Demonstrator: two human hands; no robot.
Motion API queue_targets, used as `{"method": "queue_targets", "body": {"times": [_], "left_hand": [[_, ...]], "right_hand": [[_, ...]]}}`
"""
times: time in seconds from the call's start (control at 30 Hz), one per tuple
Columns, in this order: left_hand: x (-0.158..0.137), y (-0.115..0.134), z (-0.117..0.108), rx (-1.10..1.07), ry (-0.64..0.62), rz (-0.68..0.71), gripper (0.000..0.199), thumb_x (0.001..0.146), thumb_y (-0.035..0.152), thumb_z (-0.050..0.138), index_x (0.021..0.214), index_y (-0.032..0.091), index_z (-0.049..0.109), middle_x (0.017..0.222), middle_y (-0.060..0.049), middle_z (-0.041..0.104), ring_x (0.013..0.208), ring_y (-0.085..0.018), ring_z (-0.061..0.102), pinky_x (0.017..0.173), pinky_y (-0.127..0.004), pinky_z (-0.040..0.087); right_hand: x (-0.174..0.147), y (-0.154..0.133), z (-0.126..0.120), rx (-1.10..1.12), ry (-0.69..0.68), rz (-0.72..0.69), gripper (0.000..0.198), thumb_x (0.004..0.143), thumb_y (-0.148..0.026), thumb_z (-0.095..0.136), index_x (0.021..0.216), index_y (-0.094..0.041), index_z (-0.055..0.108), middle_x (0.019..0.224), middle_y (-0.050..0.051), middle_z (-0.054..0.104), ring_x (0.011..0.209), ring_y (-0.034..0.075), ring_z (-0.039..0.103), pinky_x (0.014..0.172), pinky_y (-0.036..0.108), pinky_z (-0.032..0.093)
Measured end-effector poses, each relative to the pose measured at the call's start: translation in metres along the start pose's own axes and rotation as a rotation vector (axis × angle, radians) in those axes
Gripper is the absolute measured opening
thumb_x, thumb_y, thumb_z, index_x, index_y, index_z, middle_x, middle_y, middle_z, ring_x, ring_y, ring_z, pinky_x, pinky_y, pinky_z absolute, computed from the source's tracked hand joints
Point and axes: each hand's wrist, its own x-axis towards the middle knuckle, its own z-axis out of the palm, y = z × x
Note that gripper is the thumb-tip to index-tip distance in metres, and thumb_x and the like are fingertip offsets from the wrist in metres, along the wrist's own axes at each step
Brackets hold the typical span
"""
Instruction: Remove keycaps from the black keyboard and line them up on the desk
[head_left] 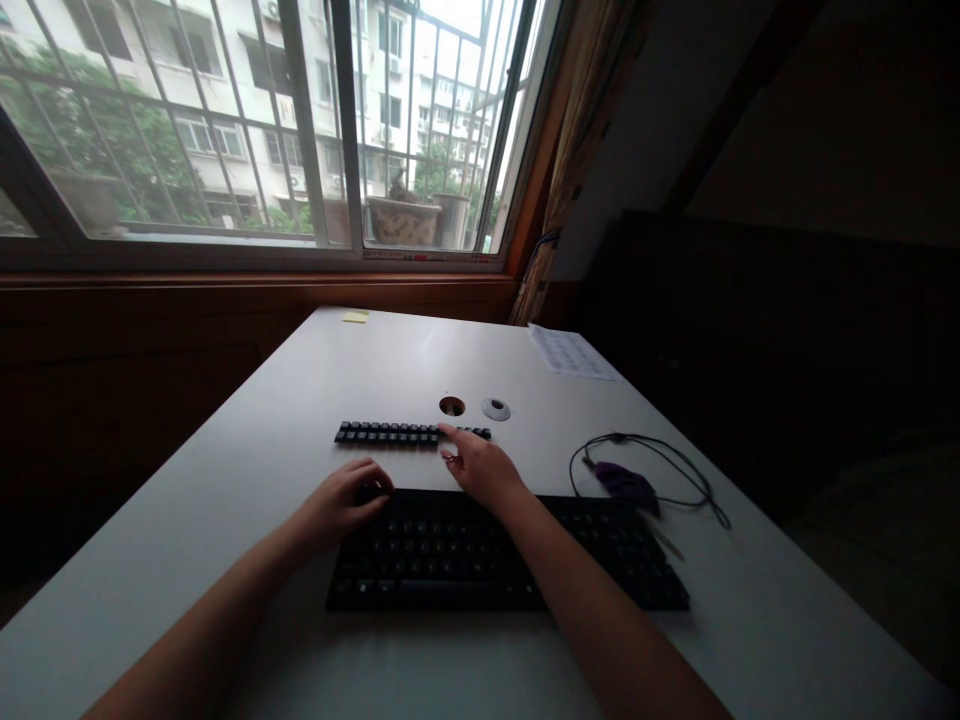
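A black keyboard [450, 550] lies on the white table in front of me. My left hand [354, 500] is at its far left corner, fingers curled over the back edge and thumb on the near side. Beyond the keyboard, small black keycaps [386, 433] stand in two long rows. Over the right part of these rows is my right hand [480, 465], its index finger stretched out onto the keycaps and its thumb held apart. Some keycaps are hidden behind that hand. My right forearm crosses above the keyboard and covers part of its keys.
On the right, a black cable [679, 455] loops around a dark purple cloth-like item [626, 487]. A thin light stick-like tool [666, 538] lies by the keyboard. Behind the keycaps are a table hole [452, 407] and its round cover [496, 409]. Printed paper [571, 352] and yellow notes [355, 317] lie farther back.
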Motion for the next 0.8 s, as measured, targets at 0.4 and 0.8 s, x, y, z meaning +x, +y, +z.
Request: {"method": "queue_targets", "body": {"times": [0.4, 0.8], "left_hand": [[0.000, -0.005, 0.000, 0.014, -0.001, 0.019, 0.012, 0.087, 0.028, 0.056, 0.092, 0.020, 0.064, 0.093, -0.004, 0.061, 0.088, -0.019, 0.059, 0.079, -0.032, 0.050], [0.000, -0.007, -0.002, 0.034, -0.002, 0.013, 0.014, 0.088, 0.030, 0.056, 0.092, 0.019, 0.063, 0.092, -0.003, 0.062, 0.087, -0.019, 0.060, 0.076, -0.030, 0.050]], "right_hand": [[-0.014, -0.008, -0.060, 0.241, 0.257, 0.006, 0.044, 0.102, -0.040, 0.027, 0.080, -0.019, 0.058, 0.084, 0.005, 0.063, 0.081, 0.017, 0.058, 0.078, 0.027, 0.043], [-0.078, 0.005, -0.053, -0.136, 0.199, 0.254, 0.062, 0.103, -0.045, 0.024, 0.058, -0.019, 0.059, 0.063, 0.007, 0.066, 0.062, 0.018, 0.064, 0.060, 0.029, 0.035]]}}
